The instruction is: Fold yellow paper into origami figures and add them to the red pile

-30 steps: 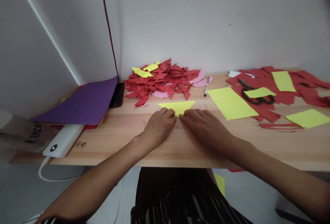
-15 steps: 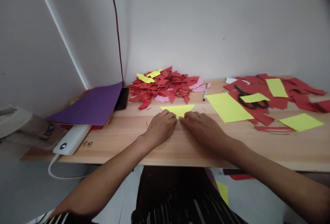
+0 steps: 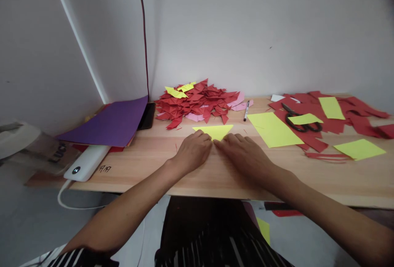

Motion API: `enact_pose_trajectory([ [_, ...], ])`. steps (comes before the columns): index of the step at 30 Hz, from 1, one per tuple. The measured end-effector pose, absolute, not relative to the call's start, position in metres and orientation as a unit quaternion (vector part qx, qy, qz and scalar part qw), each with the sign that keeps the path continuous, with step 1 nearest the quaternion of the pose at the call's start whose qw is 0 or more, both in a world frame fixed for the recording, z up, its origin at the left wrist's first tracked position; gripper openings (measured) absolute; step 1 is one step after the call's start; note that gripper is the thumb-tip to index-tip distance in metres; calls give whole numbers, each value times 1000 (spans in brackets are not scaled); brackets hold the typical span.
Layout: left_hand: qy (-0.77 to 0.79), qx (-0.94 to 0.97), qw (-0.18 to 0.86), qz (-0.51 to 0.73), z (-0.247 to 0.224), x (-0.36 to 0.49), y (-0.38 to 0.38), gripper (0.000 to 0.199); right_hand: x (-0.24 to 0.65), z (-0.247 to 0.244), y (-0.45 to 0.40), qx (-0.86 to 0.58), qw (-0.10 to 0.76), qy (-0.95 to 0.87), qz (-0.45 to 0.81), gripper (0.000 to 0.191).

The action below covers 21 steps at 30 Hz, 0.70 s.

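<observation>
At the middle of the table (image 3: 154, 168): we have the yellow paper (image 3: 214, 131) lying between the paper heap and the front edge, its long straight side toward the wall and its near part partly hidden by our fingers.
Left hand (image 3: 195, 149): our fingers are curled and close together on the paper's near left part; we cannot tell whether they pinch it or only press it.
Right hand (image 3: 243, 149): our fingers are bent at the paper's near right part, the thumb close to the left hand; a pinch or a press, we cannot tell.
Paper heap (image 3: 197, 103): we see red folded pieces by the back edge, two yellow ones on top.
Marker (image 3: 246, 111): just beside the large yellow sheet (image 3: 273, 129), right of the heap.
Scissors (image 3: 289, 108): on red scraps (image 3: 363, 113) toward the back right corner, a yellow strip (image 3: 305, 119) across the handles.
Purple sheet (image 3: 107, 123): toward the back left corner, over one end of a white power bank (image 3: 88, 162) and beside a black phone (image 3: 147, 117).
</observation>
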State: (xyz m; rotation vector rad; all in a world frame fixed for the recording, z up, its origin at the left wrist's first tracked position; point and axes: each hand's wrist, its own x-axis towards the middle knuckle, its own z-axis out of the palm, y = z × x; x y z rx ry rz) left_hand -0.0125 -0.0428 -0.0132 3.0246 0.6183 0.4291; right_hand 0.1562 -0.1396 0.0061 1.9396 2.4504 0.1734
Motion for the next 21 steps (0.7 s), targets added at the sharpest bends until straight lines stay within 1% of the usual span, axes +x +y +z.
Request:
enact_pose_trajectory([
  [4,203,967,27,149,-15,-12,-40,22,159,7,-134,618,18,783,68,28],
  [6,214,959,52,180,-18,-12,-37,17,163,8,-129,623,7,780,63,26],
  [7,224,951,70,200,-19,-11,-35,15,166,7,-126,625,-5,778,58,25],
  [9,247,934,111,234,-21,-11,-30,18,174,6,-119,623,-42,780,44,23],
  [12,274,912,180,246,-21,-11,-24,18,184,1,-107,604,-77,793,34,20],
  [14,283,903,207,249,-20,-10,-22,17,187,-5,-100,602,-92,792,39,19],
  [18,284,897,222,255,-20,-9,-19,18,187,-18,-95,609,-161,776,33,25],
  [21,279,901,216,255,-21,-9,-18,17,188,-23,-95,602,-191,775,22,21],
])
